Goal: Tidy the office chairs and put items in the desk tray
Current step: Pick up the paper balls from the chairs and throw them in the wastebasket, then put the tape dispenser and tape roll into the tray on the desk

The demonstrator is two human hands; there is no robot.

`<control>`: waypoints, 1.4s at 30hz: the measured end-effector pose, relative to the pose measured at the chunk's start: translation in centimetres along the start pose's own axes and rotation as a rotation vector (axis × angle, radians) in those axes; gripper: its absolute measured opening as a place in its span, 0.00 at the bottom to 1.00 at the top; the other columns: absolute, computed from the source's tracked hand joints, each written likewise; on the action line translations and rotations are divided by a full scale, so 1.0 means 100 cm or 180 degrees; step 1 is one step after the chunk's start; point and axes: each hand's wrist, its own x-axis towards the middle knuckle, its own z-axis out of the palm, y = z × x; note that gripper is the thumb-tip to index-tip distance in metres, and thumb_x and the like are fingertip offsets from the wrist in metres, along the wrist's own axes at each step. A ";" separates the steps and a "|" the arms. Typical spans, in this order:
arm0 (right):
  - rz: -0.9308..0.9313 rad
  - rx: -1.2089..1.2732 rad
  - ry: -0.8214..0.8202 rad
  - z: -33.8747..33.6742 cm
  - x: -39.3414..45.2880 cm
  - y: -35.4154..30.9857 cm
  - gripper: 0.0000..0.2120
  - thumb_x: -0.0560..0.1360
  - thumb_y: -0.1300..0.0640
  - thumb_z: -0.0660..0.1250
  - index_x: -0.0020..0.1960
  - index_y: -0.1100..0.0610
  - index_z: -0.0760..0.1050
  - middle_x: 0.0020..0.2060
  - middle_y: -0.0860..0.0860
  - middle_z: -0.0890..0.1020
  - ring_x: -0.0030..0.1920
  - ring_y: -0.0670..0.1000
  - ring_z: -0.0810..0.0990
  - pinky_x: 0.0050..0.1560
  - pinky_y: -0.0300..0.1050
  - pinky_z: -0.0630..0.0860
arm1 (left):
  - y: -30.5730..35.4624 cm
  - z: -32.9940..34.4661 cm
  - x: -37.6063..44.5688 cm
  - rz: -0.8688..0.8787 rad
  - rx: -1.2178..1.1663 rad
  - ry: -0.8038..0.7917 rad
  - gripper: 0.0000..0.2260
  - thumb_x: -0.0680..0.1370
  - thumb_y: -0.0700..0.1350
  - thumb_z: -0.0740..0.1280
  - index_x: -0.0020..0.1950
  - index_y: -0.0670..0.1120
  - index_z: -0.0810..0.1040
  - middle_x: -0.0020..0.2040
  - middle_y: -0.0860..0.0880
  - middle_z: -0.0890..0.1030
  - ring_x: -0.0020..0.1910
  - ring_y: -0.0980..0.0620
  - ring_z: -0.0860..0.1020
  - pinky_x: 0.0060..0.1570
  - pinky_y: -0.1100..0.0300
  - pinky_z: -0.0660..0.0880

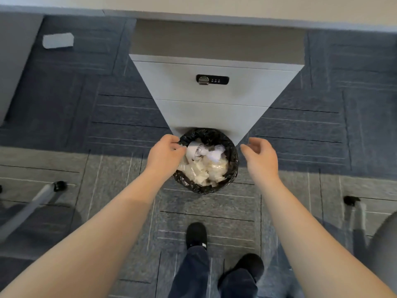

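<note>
A round waste bin (233, 166) lined with a black bag stands on the carpet below me, filled with crumpled paper (206, 166). My left hand (165, 154) is at the bin's left rim, fingers curled onto the bag's edge. My right hand (261, 157) hovers just right of the bin with its fingers apart, holding nothing and not touching the rim. An office chair's leg and castor (59, 186) show at the left. Another chair's castor (351, 200) and seat edge (386, 244) show at the right. No desk tray is in view.
A white drawer pedestal (214, 117) with a combination lock (212, 79) stands right behind the bin, under the desk edge (193, 5). A pale scrap (58, 40) lies on the carpet at the far left. My feet in black shoes (196, 234) stand close behind the bin.
</note>
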 end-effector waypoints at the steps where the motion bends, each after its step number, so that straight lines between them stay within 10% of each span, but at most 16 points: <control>1: 0.0007 0.0017 0.0054 -0.005 0.000 -0.001 0.15 0.76 0.59 0.62 0.62 0.60 0.70 0.53 0.52 0.76 0.50 0.47 0.72 0.50 0.39 0.65 | 0.006 0.001 -0.001 0.0047 -0.0018 -0.0044 0.15 0.77 0.43 0.62 0.63 0.43 0.71 0.55 0.47 0.78 0.50 0.53 0.72 0.48 0.61 0.66; 8: 0.0119 0.0309 0.0521 -0.089 -0.018 -0.002 0.03 0.74 0.61 0.63 0.47 0.55 0.72 0.45 0.52 0.77 0.47 0.50 0.75 0.47 0.42 0.70 | 0.085 0.048 -0.034 0.0691 -0.0016 -0.0537 0.11 0.76 0.40 0.62 0.58 0.42 0.75 0.49 0.50 0.75 0.47 0.52 0.73 0.42 0.62 0.70; 26: 0.1340 0.1334 0.2870 -0.371 -0.192 0.204 0.11 0.74 0.62 0.63 0.56 0.61 0.75 0.43 0.51 0.76 0.40 0.50 0.73 0.33 0.34 0.68 | 0.206 0.327 -0.293 0.2492 0.1671 -0.2773 0.12 0.78 0.44 0.60 0.61 0.43 0.72 0.60 0.46 0.76 0.52 0.51 0.72 0.50 0.61 0.66; 42: 0.3131 0.1756 0.3077 -0.360 -0.179 0.388 0.30 0.69 0.58 0.69 0.68 0.59 0.62 0.66 0.61 0.65 0.66 0.61 0.63 0.61 0.48 0.63 | 0.127 0.519 -0.328 0.2615 0.3085 -0.3440 0.13 0.76 0.42 0.62 0.60 0.42 0.74 0.60 0.45 0.77 0.59 0.47 0.74 0.58 0.57 0.69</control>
